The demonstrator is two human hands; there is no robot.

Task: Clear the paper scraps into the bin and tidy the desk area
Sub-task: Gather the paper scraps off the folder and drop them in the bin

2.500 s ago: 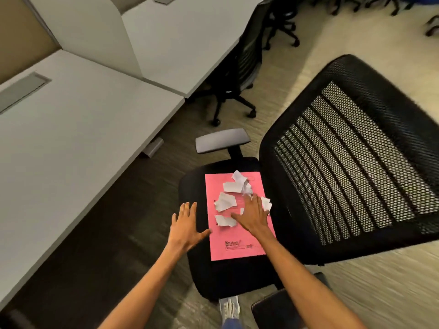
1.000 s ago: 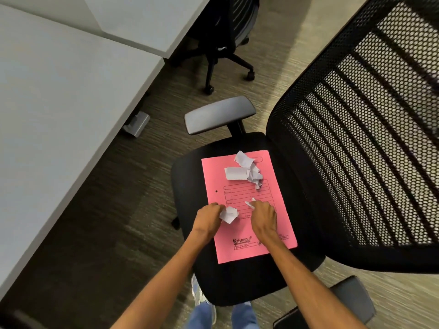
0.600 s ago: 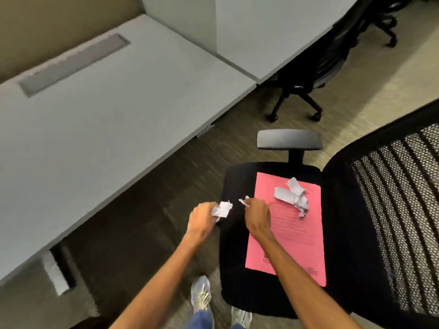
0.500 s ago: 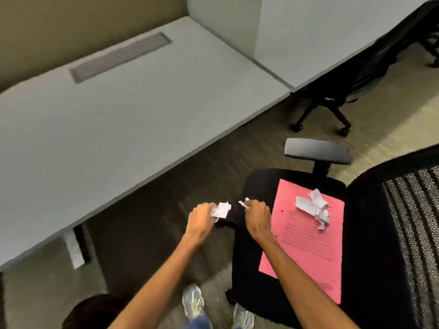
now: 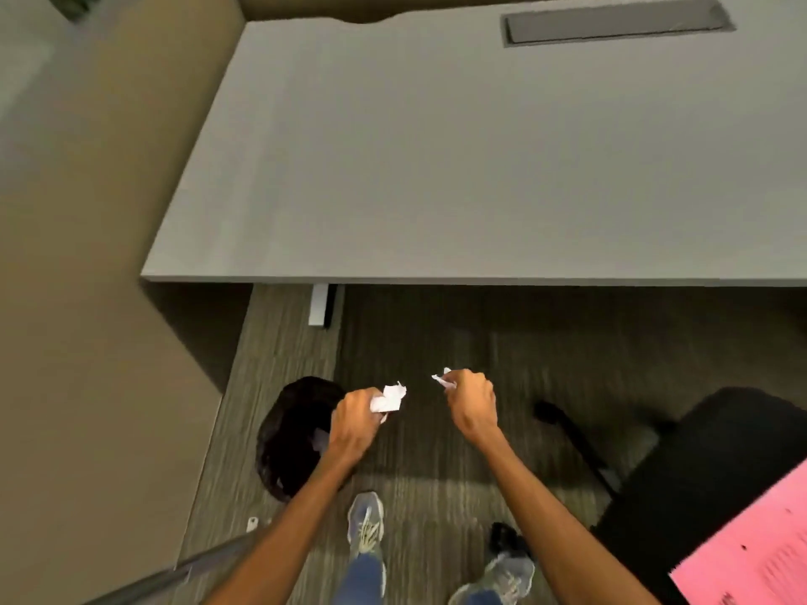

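Note:
My left hand (image 5: 356,423) is closed around crumpled white paper scraps (image 5: 390,398) that stick out past the fingers. It hovers over the right rim of a round black bin (image 5: 290,434) on the floor beside the partition. A little to the right, my right hand (image 5: 469,401) is fisted on a smaller white paper scrap (image 5: 441,378), over bare carpet between the bin and the chair. A corner of the pink folder (image 5: 755,552) lies on the black chair seat (image 5: 716,456) at the lower right; any scraps left on it are out of frame.
A grey desk (image 5: 480,168) with a cable slot (image 5: 611,21) fills the upper view, its leg (image 5: 319,304) just behind the bin. A beige partition (image 5: 87,342) stands at the left. My shoes (image 5: 366,524) are on the carpet. The chair base's leg (image 5: 576,438) reaches toward my right hand.
Both hands gathered scraps off the pink folder on the chair seat. The view then swung left, and my hands carried the scraps from the chair to the bin.

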